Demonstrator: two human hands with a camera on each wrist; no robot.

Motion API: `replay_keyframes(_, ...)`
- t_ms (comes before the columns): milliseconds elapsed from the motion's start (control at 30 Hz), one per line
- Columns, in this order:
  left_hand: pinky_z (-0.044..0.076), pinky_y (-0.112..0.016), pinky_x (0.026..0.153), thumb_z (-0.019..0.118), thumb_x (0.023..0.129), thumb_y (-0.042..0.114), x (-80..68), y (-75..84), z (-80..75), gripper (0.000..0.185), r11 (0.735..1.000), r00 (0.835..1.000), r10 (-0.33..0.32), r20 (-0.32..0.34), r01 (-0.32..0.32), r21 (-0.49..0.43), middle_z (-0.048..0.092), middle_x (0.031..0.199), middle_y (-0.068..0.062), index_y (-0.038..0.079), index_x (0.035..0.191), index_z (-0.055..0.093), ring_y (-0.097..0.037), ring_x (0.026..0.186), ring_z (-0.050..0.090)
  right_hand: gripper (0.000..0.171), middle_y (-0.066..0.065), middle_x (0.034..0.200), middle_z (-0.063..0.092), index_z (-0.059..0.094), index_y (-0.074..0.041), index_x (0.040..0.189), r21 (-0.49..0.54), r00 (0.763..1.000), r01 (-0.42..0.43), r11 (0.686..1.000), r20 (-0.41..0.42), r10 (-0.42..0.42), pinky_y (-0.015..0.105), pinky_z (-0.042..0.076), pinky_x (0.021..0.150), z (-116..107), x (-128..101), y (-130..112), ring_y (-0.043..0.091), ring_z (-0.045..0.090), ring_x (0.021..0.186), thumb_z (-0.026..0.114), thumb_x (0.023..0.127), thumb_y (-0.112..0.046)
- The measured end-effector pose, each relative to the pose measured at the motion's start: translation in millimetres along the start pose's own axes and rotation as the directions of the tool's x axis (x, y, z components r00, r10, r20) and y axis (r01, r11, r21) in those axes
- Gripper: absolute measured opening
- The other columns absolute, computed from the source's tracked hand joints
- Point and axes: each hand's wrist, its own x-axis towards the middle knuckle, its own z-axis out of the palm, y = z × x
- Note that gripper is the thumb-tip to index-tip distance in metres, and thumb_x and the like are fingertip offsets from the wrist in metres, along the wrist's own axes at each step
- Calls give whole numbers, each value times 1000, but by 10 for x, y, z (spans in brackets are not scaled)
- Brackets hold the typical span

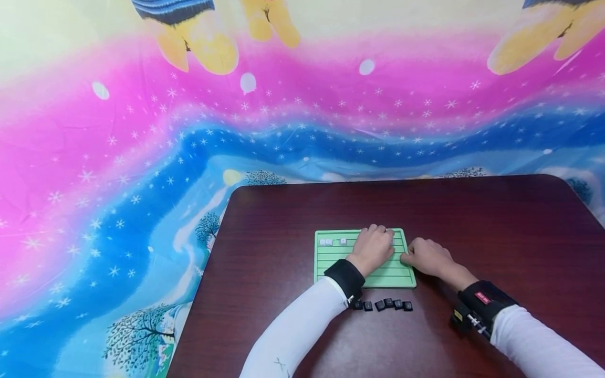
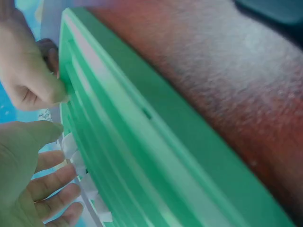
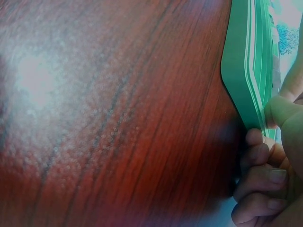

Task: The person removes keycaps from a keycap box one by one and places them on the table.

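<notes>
Fingers of left hand (image 1: 371, 248) are lying loosely spread beside white keys (image 2: 88, 185); right hand (image 1: 429, 256) is pinching tray (image 1: 394, 273) at three o'clock; black keys (image 1: 388, 303) are lying at six o'clock.

Tray (image 1: 326, 257) on counter (image 1: 264, 236), keycaps (image 1: 343, 242) in far row, my left grip (image 1: 373, 247) above, my right grip (image 1: 429, 256) at its right edge, loose keycaps (image 1: 388, 303) before it, cloth (image 1: 331, 100) behind

At four o'clock, the red label (image 1: 482, 297) on your wristband (image 1: 500, 303) is unreadable. At six, your sleeve (image 1: 298, 320) bears an X-like mark (image 1: 280, 363).
</notes>
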Motion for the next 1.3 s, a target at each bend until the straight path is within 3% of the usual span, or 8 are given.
replay_keyframes(767, 51, -25, 79, 55, 103, 27, 97, 16, 77, 21, 1000, 1000, 5, -20, -5, 27, 71, 103, 11, 29, 115, 73, -9, 96, 63, 41, -8, 51, 29, 41, -19, 54, -2, 1000, 9, 1000, -12, -9, 24, 20, 48, 18, 9, 14, 9, 27, 46, 62, 89, -25)
replay_keyframes(1133, 49, -22, 72, 56, 103, 29, 87, -31, 1, 18, 1000, 995, 7, -103, -10, -29, 70, 94, 11, 26, 106, 74, -8, 89, 63, 42, -8, 51, 28, 42, -19, 55, 0, 1000, 17, 1000, -4, -17, 24, 20, 48, 11, 10, 21, 10, 27, 46, 62, 91, -26)
replay_keyframes(1300, 50, -21, 72, 58, 102, 33, 54, -47, -41, 17, 998, 995, 15, -99, -21, -67, 71, 95, 11, 27, 107, 74, -8, 89, 64, 42, -8, 51, 28, 41, -19, 54, 1, 1000, 20, 1000, -4, -20, 24, 20, 48, 14, 0, 29, 9, 26, 46, 61, 90, -25)
